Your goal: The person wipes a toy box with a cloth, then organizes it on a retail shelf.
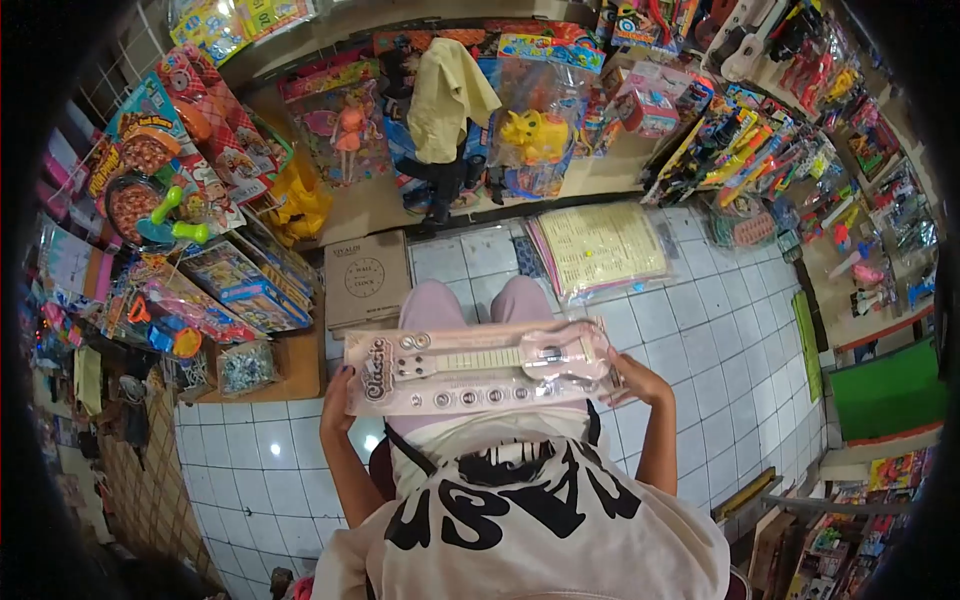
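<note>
A pink toy guitar package (pixel 480 366) lies level across my lap, its neck toward the left and its round body toward the right. "Classic" is printed at its left end. My left hand (pixel 338 396) holds the left edge, with most of its fingers behind the package. At the opposite end, my right hand (pixel 638 380) grips the right edge, thumb and fingers around the plastic. Both hands touch the same package.
A brown wall clock box (pixel 367 280) stands beyond my knees on the left. Plastic-wrapped yellow sheets (pixel 603 250) lie on the tiled floor (pixel 720 340). Packaged toys line the shelf ahead, with a cloth (pixel 450 95) among them. Boxed toys (pixel 245 285) are stacked at left.
</note>
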The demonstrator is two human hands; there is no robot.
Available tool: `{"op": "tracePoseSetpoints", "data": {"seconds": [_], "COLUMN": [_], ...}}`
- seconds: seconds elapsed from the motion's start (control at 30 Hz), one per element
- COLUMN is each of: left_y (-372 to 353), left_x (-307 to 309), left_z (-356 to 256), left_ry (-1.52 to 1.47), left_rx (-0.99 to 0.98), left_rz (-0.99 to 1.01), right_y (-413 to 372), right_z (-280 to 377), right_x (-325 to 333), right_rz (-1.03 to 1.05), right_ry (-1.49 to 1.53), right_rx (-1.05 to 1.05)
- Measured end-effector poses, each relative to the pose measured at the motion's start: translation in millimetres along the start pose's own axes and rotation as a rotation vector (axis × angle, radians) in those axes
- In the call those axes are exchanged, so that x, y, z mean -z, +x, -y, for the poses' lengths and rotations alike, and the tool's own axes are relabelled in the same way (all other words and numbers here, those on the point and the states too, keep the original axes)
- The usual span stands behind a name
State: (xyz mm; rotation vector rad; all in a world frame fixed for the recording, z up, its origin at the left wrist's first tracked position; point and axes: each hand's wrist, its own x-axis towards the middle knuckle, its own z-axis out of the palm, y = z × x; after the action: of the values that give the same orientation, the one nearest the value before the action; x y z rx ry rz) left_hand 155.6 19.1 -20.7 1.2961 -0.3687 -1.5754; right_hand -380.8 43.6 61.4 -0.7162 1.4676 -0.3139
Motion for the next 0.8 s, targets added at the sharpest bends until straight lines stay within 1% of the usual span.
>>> {"op": "tracePoseSetpoints", "data": {"seconds": [0.03,0.13,0.17,0.23,0.27,0.3,0.33,0.37,0.43,0.5,0.57,0.6,0.63,0.67,0.7,0.73,0.8], "left_y": [24,19,14,3,3,9,21,30,11,-9,-15,-15,-13,-12,-6,0,5], "left_x": [24,18,11,-2,-5,-1,6,8,-28,-59,-70,-74,-75,-74,-69,-62,-49], "left_z": [15,1,-7,-34,-40,-39,-39,-40,-58,-71,-69,-67,-63,-57,-50,-43,-35], "left_ry": [0.011,0.146,0.187,0.315,0.382,0.449,0.510,0.565,0.638,0.670,0.726,0.748,0.727,0.707,0.690,0.677,0.738], "left_rx": [0.070,0.003,-0.037,-0.095,-0.114,-0.300,-0.493,-0.696,-0.788,-0.854,-0.858,-0.869,-0.859,-0.852,-0.841,-0.828,-0.771], "left_rz": [0.036,0.125,0.150,0.007,-0.062,-0.077,-0.090,-0.101,-0.141,-0.171,-0.196,-0.199,-0.180,-0.158,-0.138,-0.120,-0.077], "right_y": [-1,14,21,58,45,44,29,40,68,89,114,150,159,181,180,181,196], "right_z": [3,29,45,68,101,135,173,202,244,289,327,344,357,368,377,385,399], "right_x": [-1,9,12,33,17,13,-5,-8,-27,-49,-77,-82,-94,-106,-119,-127,-140], "right_rz": [-0.033,-0.096,-0.225,-0.378,-0.459,-0.499,-0.479,-0.376,-0.340,-0.277,-0.228,-0.284,-0.369,-0.557,-0.540,-0.482,-0.511], "right_ry": [-0.168,-0.460,-0.592,-0.686,-0.547,-0.599,-0.535,-0.516,-0.502,-0.479,-0.322,-0.358,-0.384,-0.466,-0.386,-0.322,-0.240], "right_rx": [-0.051,-0.185,-0.203,0.105,0.442,0.438,0.609,0.674,0.949,1.102,1.076,1.185,1.296,1.332,1.394,1.369,1.359]}}
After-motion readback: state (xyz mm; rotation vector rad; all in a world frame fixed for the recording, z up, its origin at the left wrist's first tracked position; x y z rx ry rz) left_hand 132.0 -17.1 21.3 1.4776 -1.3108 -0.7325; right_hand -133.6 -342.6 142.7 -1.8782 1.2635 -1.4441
